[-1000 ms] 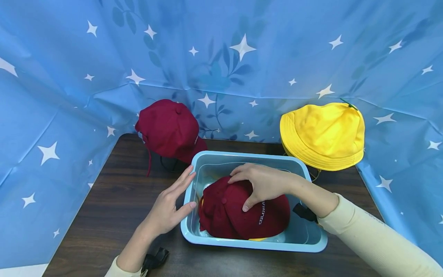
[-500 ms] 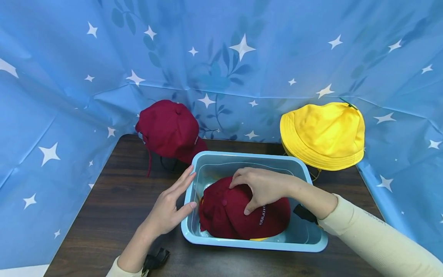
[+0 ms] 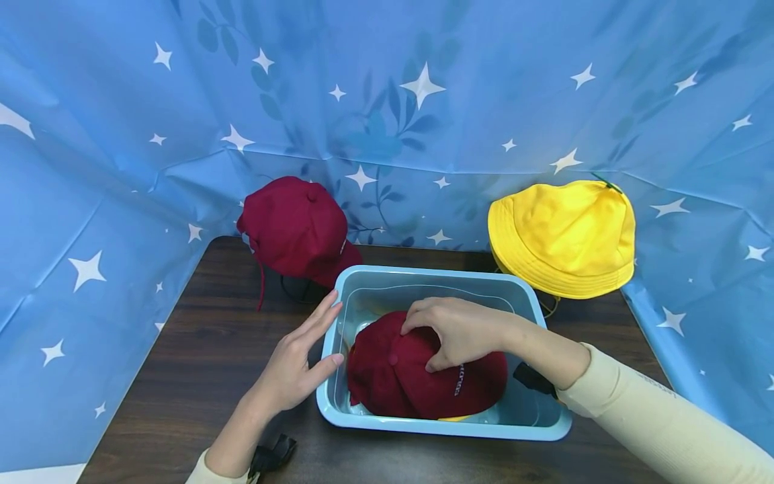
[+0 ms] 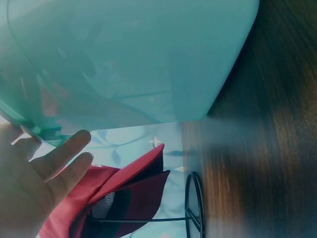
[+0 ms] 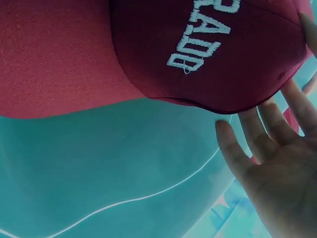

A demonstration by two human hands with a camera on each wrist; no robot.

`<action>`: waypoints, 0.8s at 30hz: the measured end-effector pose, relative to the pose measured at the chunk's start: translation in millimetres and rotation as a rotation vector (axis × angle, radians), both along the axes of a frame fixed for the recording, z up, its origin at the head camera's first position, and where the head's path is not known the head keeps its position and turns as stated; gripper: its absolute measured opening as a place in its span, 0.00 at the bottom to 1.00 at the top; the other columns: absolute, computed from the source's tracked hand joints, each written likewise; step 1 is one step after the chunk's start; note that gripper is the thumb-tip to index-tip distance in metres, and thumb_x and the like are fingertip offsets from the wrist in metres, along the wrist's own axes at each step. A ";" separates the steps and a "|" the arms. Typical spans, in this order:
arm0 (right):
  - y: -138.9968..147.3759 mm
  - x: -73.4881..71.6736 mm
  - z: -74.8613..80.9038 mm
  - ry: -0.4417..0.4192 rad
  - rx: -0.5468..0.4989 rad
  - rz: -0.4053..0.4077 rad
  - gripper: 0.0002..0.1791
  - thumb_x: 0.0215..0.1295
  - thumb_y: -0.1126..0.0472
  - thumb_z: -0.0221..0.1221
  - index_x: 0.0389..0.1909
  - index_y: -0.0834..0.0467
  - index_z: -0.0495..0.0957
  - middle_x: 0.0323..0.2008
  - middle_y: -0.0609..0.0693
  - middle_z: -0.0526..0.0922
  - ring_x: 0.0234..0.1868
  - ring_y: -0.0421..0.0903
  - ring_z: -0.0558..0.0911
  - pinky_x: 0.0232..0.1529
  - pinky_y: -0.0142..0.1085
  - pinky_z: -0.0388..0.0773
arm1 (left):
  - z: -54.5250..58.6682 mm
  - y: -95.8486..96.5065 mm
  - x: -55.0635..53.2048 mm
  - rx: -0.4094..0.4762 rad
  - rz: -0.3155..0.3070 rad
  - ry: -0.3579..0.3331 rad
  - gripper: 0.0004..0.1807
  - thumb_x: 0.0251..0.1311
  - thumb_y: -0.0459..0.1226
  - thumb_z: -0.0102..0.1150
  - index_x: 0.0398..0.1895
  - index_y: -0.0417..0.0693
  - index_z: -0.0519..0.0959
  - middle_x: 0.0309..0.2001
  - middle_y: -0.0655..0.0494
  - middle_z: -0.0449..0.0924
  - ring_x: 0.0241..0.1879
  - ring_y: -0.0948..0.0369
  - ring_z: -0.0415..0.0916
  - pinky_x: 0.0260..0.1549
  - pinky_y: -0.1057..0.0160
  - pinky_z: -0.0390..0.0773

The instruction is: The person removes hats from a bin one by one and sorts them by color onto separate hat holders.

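Note:
A dark red baseball cap (image 3: 387, 383) with pale lettering lies in a light blue plastic bin (image 3: 444, 427). My right hand (image 3: 459, 329) holds its crown from above, fingers bent on the far side and thumb on the near side. In the right wrist view, the cap (image 5: 218, 54) shows raised letters, with the fingers of the right hand (image 5: 282, 148) along its edge. A bit of yellow shows beneath the cap; the rest of that item is hidden. My left hand (image 3: 296, 363) has its fingers extended at the bin's left rim, thumb over the edge.
Behind the bin to the left, another dark red cap (image 3: 296, 225) sits on a black wire stand (image 4: 194, 208). A yellow bucket hat (image 3: 562, 235) stands at the back right. The dark wooden table (image 3: 199, 349) meets a blue star-patterned cloth (image 3: 290, 101) behind.
My right hand has shifted slightly down on the crown, and its thumb and fingers sit a little closer. The cap stays in the bin. My left hand has barely moved.

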State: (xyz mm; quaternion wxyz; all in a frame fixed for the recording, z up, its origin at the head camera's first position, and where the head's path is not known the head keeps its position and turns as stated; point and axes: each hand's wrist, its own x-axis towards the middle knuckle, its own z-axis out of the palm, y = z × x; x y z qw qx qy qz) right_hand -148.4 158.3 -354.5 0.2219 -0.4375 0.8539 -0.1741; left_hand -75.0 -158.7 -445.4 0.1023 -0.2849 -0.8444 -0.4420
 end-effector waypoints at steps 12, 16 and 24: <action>-2.1 5.2 -0.5 0.033 -0.011 0.003 0.36 0.48 0.56 0.80 0.62 0.52 0.81 0.54 0.44 0.82 0.52 0.42 0.78 0.42 0.31 0.83 | -0.7 -1.2 -0.7 0.001 -0.016 -0.011 0.39 0.66 0.35 0.64 0.80 0.39 0.63 0.83 0.52 0.53 0.78 0.52 0.62 0.62 0.46 0.77; -3.2 9.1 -0.2 0.044 -0.005 0.018 0.37 0.47 0.54 0.81 0.62 0.51 0.81 0.55 0.44 0.81 0.54 0.42 0.78 0.43 0.31 0.83 | 0.5 -1.3 -0.2 0.001 -0.017 -0.024 0.40 0.65 0.35 0.64 0.80 0.40 0.63 0.83 0.52 0.53 0.78 0.52 0.61 0.63 0.46 0.76; -4.3 11.0 -1.4 0.068 -0.008 0.038 0.36 0.46 0.53 0.81 0.59 0.51 0.83 0.54 0.44 0.81 0.53 0.41 0.77 0.43 0.31 0.83 | -0.2 -1.2 -0.5 0.003 -0.016 -0.008 0.40 0.65 0.35 0.65 0.80 0.41 0.63 0.83 0.51 0.54 0.78 0.52 0.61 0.62 0.46 0.77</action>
